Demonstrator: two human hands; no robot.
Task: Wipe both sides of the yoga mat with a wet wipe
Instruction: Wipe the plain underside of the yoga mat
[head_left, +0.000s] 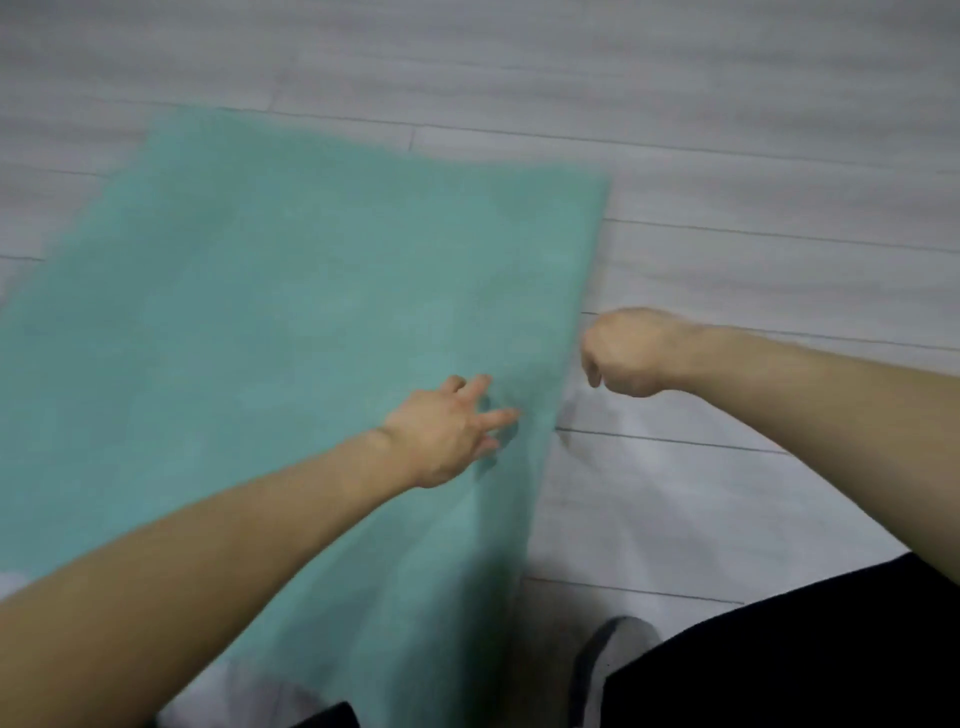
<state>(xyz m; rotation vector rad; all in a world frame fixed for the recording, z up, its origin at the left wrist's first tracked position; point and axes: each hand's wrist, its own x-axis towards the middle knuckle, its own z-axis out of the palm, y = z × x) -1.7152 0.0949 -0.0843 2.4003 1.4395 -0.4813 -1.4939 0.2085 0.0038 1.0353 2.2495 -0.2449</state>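
Forearms are reaching out: left hand (447, 436), fingers spread, is pressing the mat (291, 291); right hand (626, 353), curled, contents unclear, is hovering beside its edge; lifting evenly should avoid creasing.

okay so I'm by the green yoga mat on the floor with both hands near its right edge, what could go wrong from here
1. No wet wipe shows: the left hand has spread fingers over the yoga mat, and the right hand is curled beside the edge, its contents hidden. You might handle the mat without wiping it.
2. The mat lies on a smooth plank floor, so pushing could slide it.
3. Your foot is close to the mat's edge and could catch it.
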